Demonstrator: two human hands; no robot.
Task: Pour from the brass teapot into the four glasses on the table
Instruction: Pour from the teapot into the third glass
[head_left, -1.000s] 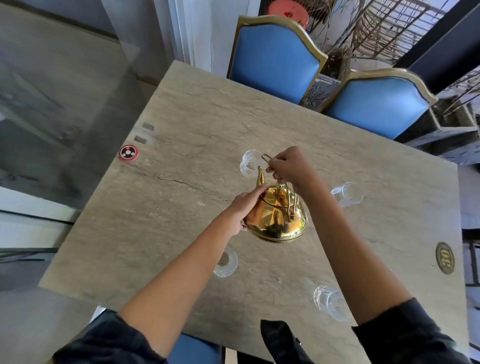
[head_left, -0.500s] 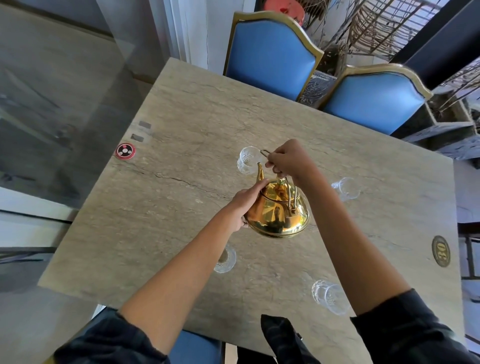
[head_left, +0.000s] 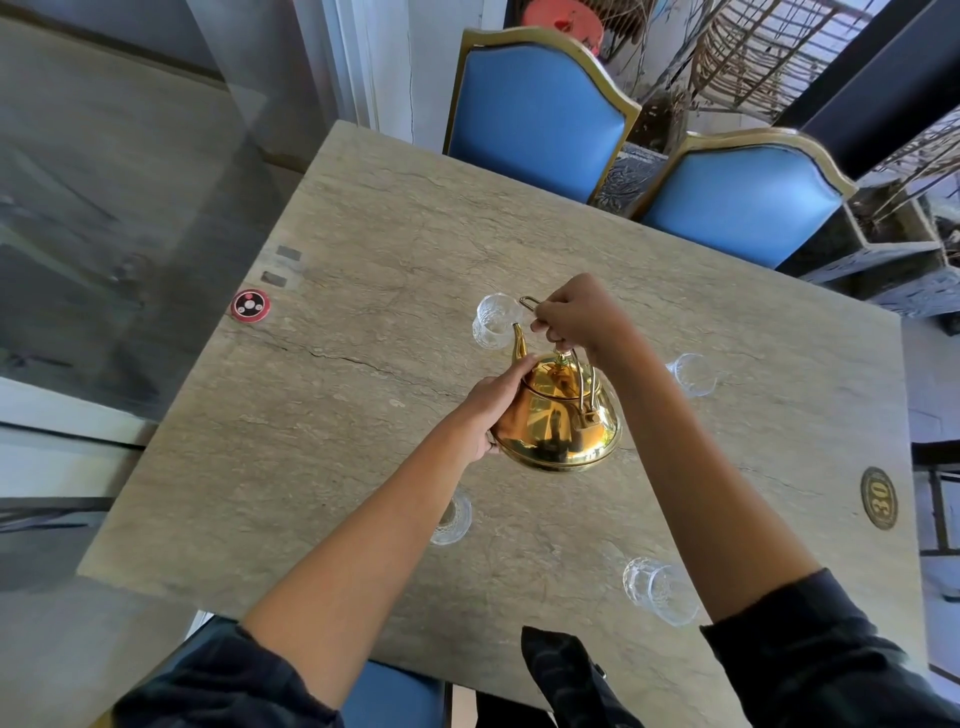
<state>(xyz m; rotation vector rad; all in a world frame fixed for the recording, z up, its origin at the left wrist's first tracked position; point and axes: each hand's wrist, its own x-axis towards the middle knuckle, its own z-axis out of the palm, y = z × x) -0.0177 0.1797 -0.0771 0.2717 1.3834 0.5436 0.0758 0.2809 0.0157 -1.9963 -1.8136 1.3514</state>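
The brass teapot (head_left: 563, 421) hangs above the middle of the stone table (head_left: 363, 395), tilted forward. Its spout points at the far-left glass (head_left: 493, 319). My right hand (head_left: 582, 314) is closed around the wire handle at the top. My left hand (head_left: 498, 408) presses against the pot's left side near the lid. Three more clear glasses stand around: one at the far right (head_left: 693, 375), one near left (head_left: 453, 517) partly behind my left forearm, one near right (head_left: 660, 590). I cannot see any liquid stream.
Two blue chairs with gold frames (head_left: 540, 111) (head_left: 748, 200) stand at the table's far side. A red round disc (head_left: 250, 305) lies near the left edge, and a brass number plate (head_left: 878, 498) sits near the right edge. A glass panel runs along the left.
The teapot and both hands have stayed over the far-left glass with almost no shift; the spout sits slightly closer to its rim.
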